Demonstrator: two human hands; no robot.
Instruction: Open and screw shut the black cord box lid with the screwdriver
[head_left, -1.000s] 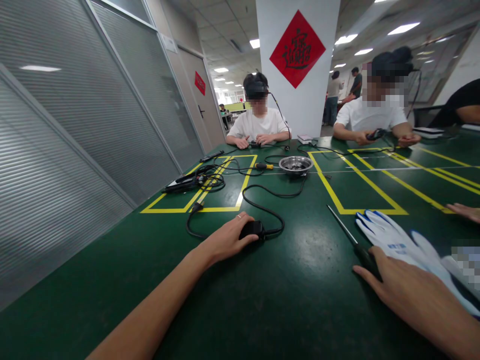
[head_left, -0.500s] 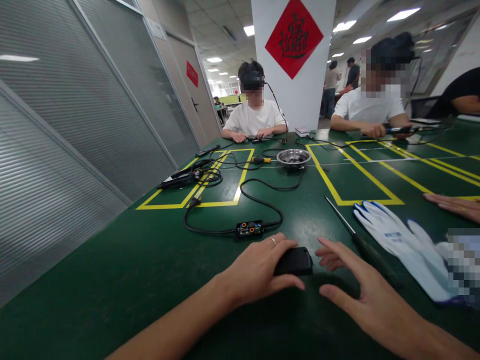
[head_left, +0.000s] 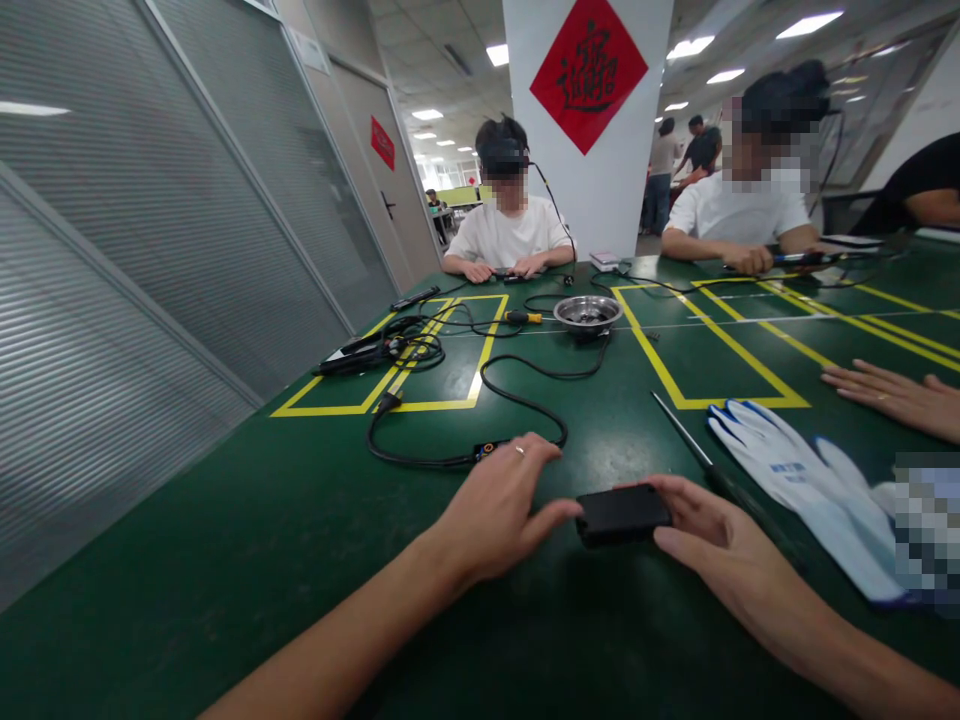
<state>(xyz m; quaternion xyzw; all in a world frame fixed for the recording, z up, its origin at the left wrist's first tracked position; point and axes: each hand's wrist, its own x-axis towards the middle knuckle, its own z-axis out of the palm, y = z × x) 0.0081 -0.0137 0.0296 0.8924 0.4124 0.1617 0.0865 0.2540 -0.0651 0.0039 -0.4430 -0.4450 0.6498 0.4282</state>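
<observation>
Between the fingers and thumb of my right hand is a small black plastic case, gripped at its right end. My left hand is open, its thumb tip close to the case's left end; whether it touches cannot be made out. Its fingers reach over a circuit board that is wired into a black power cord and partly hidden by this hand. At the cord's near left end lies a plug.
Right of my hands lie a long screwdriver and white gloves. A co-worker's hand rests beyond them. Farther back are a metal bowl, a yellow-handled screwdriver and tangled cables. Two people sit across the green table.
The black case has passed from my left hand to my right hand and shifted slightly right. My left hand has moved left and forward, over the circuit board. The co-worker's hand has slid further in.
</observation>
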